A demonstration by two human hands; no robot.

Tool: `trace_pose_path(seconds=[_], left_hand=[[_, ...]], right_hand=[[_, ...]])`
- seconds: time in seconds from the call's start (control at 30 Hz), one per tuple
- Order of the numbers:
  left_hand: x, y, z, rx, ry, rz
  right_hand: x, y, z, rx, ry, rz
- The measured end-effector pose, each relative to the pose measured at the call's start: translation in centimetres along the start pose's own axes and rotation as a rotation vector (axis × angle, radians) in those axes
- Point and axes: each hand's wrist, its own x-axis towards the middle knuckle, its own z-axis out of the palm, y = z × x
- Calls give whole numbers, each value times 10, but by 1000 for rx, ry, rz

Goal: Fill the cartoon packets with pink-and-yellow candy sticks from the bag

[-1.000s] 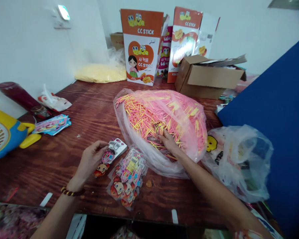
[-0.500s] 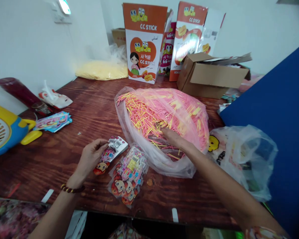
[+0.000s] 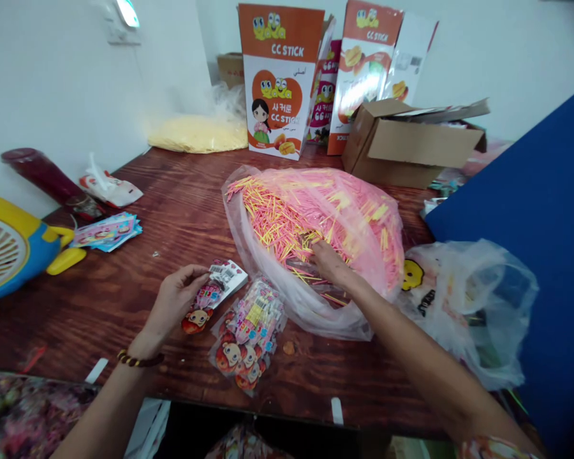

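My left hand (image 3: 179, 296) pinches the upper edge of a small printed packet (image 3: 197, 319) with a red-haired cartoon figure. Partly under it lies a white card with a barcode (image 3: 234, 280). Just to the right, a loose pile of similar clear printed packets (image 3: 253, 331) rests on the table. My right hand (image 3: 328, 258) reaches into a large open clear plastic bag (image 3: 287, 299) full of thin pink and yellow sticks (image 3: 272, 223). Its fingers are drawn together around some of these sticks; the fingertips are partly buried.
Behind the bag stand an orange and white CC Stick box (image 3: 280, 83), another tall box (image 3: 361, 70) and an open brown carton (image 3: 411, 146). At left are a yellow-blue fan (image 3: 23, 248), blue packets (image 3: 108, 233) and tissues (image 3: 110, 188). A crumpled plastic bag (image 3: 488, 306) lies right.
The view has shifted slightly. My left hand keeps its pinch on the packet, and my right hand stays among the sticks with hardly any movement.
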Motion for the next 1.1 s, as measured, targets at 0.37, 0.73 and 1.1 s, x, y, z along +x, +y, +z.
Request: trace_pose_path(seconds=[0.37,0.73,1.1], left_hand=[[5,2,-1,-154,-11,-64],[6,11,5,-107,-11,-56],[12,-1,7,157,-73,85]], right_hand=[[-10,-9,9,1040,261,110],[-25,-33,24,1052,262,125],[-29,-32,28,940,203,128]])
